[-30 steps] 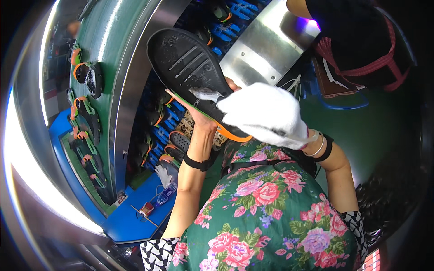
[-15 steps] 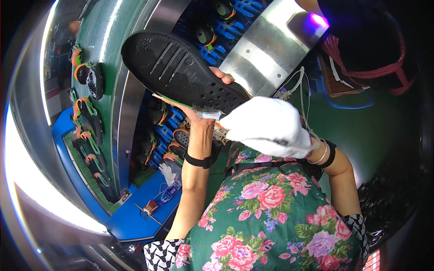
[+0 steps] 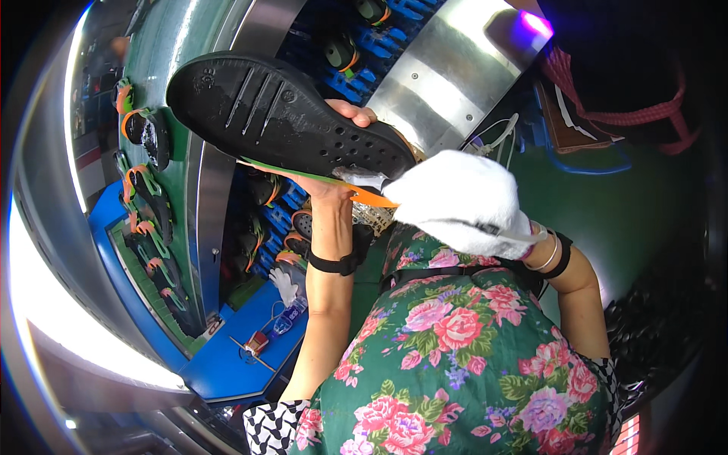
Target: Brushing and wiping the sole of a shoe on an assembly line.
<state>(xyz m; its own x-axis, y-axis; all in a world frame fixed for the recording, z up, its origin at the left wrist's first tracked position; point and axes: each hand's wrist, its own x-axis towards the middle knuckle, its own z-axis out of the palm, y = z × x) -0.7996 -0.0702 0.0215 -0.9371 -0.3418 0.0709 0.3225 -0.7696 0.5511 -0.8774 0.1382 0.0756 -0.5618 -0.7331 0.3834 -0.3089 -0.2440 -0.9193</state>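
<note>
My left hand [image 3: 337,155] grips a black shoe with a ridged, perforated sole [image 3: 280,117], raised sole-up in front of me; an orange edge shows along its lower rim. My right hand [image 3: 462,201] wears a white glove or cloth and sits against the heel end of the shoe, closed around it there. A black band circles my left wrist [image 3: 334,264], and bracelets and a black band circle my right wrist [image 3: 550,254].
A green and blue conveyor machine [image 3: 163,227] carries black shoes with orange trim [image 3: 144,133] at the left. A shiny metal panel [image 3: 447,72] rises behind. A blue shelf [image 3: 227,356] below holds small items. A red-strapped bag [image 3: 614,91] hangs upper right.
The shoe has been lifted higher and swung left, its sole now turned more fully toward me. My gloved right hand followed along the heel end.
</note>
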